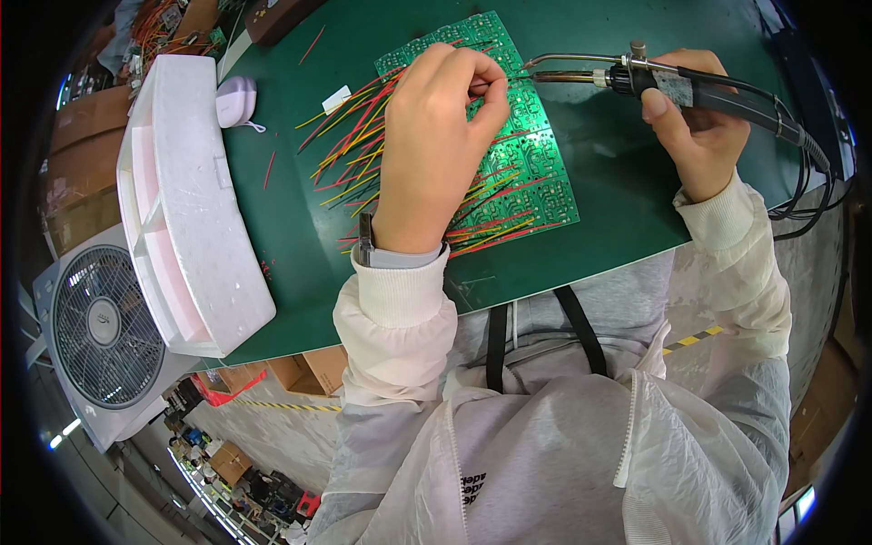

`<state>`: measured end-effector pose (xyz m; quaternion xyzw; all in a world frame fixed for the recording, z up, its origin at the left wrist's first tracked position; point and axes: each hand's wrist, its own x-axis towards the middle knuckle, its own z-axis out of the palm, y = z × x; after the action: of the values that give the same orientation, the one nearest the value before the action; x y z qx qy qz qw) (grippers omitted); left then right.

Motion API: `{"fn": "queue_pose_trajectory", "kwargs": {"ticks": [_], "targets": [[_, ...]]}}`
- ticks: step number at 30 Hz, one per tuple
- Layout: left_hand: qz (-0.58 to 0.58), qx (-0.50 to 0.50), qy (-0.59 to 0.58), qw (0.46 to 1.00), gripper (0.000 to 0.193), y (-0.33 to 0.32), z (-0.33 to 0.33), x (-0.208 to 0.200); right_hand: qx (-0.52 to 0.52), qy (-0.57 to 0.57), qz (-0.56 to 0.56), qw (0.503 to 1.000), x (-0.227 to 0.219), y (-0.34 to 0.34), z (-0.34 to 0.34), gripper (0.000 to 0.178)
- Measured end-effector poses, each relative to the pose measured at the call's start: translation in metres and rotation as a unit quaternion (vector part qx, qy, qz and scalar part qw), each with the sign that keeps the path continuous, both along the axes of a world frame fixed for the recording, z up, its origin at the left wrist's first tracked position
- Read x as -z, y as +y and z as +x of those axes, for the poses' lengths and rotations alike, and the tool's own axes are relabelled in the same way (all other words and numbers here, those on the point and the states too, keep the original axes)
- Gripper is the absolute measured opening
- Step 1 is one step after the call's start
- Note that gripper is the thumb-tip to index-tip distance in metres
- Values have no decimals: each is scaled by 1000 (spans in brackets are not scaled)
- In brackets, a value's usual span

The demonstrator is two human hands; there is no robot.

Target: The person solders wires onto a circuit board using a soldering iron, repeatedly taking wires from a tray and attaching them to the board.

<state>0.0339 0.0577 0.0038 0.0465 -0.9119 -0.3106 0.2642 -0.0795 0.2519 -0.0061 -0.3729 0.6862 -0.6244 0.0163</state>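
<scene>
Our left hand (429, 150) is up at 12 o'clock, thumb and index pinching what looks like a thin wire (483, 85) over the green circuit board (538, 154), which sits around 1. At 2, our right hand (699, 132) is wrapped round a soldering iron (625, 80), tip near the board's edge, 3 o'clock from the pinch.
</scene>
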Motion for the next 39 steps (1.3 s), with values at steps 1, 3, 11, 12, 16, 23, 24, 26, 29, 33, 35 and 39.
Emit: {"fn": "queue_pose_trajectory", "kwargs": {"ticks": [1, 3, 11, 12, 16, 23, 24, 26, 29, 33, 35, 39], "targets": [[4, 1, 0, 1000, 9, 0, 0, 0, 0, -3, -1, 1000, 0, 0, 0, 27], [6, 2, 0, 1000, 9, -1, 0, 0, 1, -6, -3, 1000, 0, 0, 0, 27], [20, 3, -2, 1000, 8, -1, -1, 0, 8, -16, 23, 1000, -3, -1, 1, 28], [22, 3, -3, 1000, 8, -1, -1, 0, 8, -16, 23, 1000, -3, -1, 0, 28], [24, 3, -4, 1000, 9, -1, -1, 0, 8, -17, 17, 1000, -2, -2, 0, 27], [21, -4, -9, 1000, 9, 0, 0, 0, -11, -4, 9, 1000, 0, -2, -3, 26], [18, -4, -6, 1000, 9, 0, 0, 0, -11, -4, 9, 1000, 0, -2, -4, 26], [15, -5, -3, 1000, 9, -1, -1, 1, -33, 18, 5, 999, -1, -3, -7, 25], [22, -3, -1, 1000, 9, -1, -1, 2, -37, 39, 18, 998, -4, -3, -10, 25], [16, -1, 3, 1000, 9, -2, -1, 2, -48, 70, 22, 996, -5, -4, -13, 25], [14, -3, 2, 1000, 9, -1, -1, 2, -63, 55, 25, 996, -5, -3, -15, 24], [12, -4, 4, 1000, 10, -1, -1, 3, -68, 59, 25, 996, -8, -4, -17, 24]]}}
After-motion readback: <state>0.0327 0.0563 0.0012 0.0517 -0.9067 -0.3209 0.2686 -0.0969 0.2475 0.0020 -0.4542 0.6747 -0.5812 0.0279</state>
